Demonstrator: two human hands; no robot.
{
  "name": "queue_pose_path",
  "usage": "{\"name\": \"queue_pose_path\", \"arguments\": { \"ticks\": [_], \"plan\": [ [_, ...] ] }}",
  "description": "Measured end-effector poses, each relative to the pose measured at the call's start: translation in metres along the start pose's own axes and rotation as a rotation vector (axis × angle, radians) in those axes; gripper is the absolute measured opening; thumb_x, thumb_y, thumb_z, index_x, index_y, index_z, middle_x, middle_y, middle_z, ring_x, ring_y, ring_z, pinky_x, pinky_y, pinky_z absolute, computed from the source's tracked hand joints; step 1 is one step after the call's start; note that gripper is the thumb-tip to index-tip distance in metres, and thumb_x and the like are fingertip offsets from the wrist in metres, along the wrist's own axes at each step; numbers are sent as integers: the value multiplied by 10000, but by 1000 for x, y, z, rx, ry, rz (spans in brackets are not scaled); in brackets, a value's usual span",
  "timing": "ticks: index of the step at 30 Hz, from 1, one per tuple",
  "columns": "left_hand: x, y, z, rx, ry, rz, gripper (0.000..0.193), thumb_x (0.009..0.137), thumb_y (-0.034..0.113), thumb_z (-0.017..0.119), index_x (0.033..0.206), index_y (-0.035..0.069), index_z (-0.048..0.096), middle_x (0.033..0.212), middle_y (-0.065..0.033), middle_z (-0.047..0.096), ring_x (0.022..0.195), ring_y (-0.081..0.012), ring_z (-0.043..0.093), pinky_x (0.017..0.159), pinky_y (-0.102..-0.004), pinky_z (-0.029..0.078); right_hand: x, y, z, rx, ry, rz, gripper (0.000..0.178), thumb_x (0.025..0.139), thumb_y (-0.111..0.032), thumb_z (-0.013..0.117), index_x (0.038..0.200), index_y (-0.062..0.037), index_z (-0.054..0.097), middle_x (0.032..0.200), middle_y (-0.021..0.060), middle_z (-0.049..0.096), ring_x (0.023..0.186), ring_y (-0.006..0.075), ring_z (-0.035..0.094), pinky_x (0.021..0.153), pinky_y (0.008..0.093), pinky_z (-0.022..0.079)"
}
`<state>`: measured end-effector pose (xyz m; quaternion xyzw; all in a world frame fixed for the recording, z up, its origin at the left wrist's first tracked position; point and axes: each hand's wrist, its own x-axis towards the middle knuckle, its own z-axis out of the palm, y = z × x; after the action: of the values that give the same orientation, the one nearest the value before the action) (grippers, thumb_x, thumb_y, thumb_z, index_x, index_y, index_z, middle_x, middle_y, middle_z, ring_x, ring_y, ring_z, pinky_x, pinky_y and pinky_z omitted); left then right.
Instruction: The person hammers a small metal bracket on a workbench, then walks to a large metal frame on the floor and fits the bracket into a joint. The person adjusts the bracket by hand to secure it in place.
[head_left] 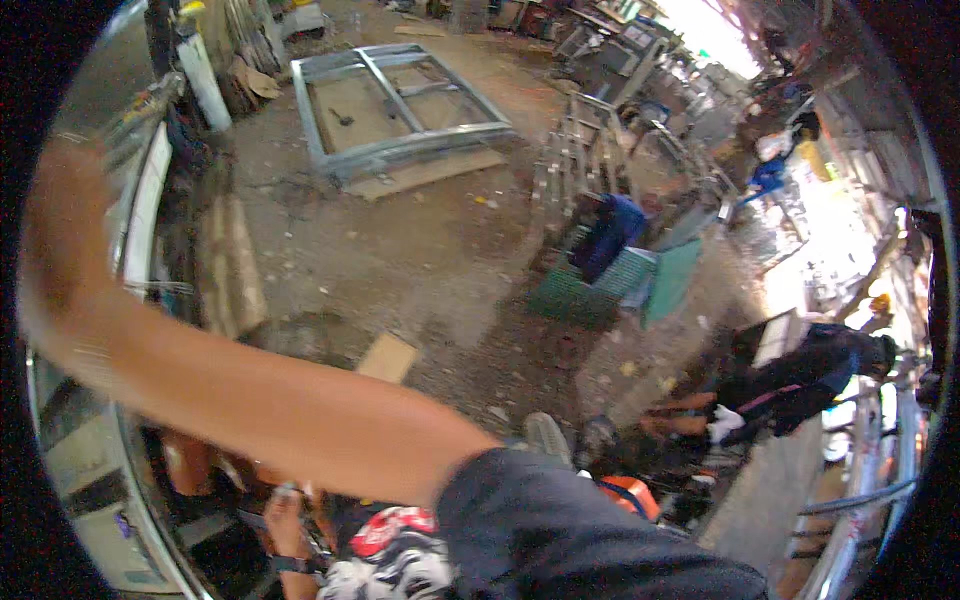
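Note:
My right arm, in a dark sleeve, crosses from the lower right to the far left, bending at the elbow. My right hand [72, 175] is raised beside a long pale edge [148, 205] at the left; motion smears its fingers, and I see nothing clear in it. Low in the picture, under that arm, my left hand [283, 515] has a dark band at the wrist. Its fingers are closed around something small and silvery that I cannot make out. A red, white and black printed cloth [395, 535] lies close to it.
A silvery metal frame [430, 142] with a middle bar lies on the dirt floor ahead. To the right are a green crate [575, 295] with dark blue cloth [612, 238], a green panel [672, 282] and an orange object [632, 495]. Metal pipes [865, 500] run along the right edge.

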<state>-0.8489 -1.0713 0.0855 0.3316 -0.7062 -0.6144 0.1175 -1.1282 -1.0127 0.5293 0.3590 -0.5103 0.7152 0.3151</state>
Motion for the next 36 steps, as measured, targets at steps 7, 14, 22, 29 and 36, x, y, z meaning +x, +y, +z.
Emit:
{"name": "queue_pose_path", "arguments": {
  "ticks": [7, 14, 22, 29, 36],
  "plan": [
    [85, 103, 116, -340, -103, -328, 220, 1013, 136, 629, 1180, -6, 641, 938, -112, 732, 809, -195, 695, 731, -338, 567, -93, 223, -180, -210, -954, 607, 287, 983, -201, 610, 1231, -77, 683, 1151, 199, 713, 1025, 424, 675, 861, 491, 540],
    [327, 195, 304, 35, -494, -63, 332, 1022, 262, 627, 1250, 31, 697, 1003, -75, 761, 935, -171, 693, 872, -330, 537, -88, 393, -321, -289, -920, 1075, 311, 1013, -287, 633, 1184, -36, 701, 991, 148, 747, 907, 302, 720, 810, 396, 557],
    [500, 370, 532, 181, -1011, 298, 344, 1034, 182, 603, 1335, 21, 651, 1208, -72, 722, 1092, -133, 644, 956, -319, 515, 2, 518, -420, -277, -66, 1193, 259, 1008, -145, 671, 1169, 55, 709, 1010, 36, 704, 875, 117, 638, 789, 283, 527],
    [622, 394, 669, -178, -1020, 78, 360, 1070, 252, 572, 1347, 35, 647, 1132, -1, 701, 1021, -82, 605, 908, -275, 497, 89, 671, -469, -142, 98, 1159, 193, 985, -112, 690, 1100, 38, 729, 1035, 14, 685, 890, 95, 620, 766, 259, 515],
    [766, 479, 731, -416, -818, -215, 404, 1108, 339, 473, 1308, 28, 638, 1199, -113, 711, 1085, -208, 684, 948, -331, 553, 264, 850, -490, 62, -194, 1300, 198, 1000, -139, 670, 1135, -5, 723, 994, 10, 713, 884, 83, 627, 746, 243, 513]
  ]
}}
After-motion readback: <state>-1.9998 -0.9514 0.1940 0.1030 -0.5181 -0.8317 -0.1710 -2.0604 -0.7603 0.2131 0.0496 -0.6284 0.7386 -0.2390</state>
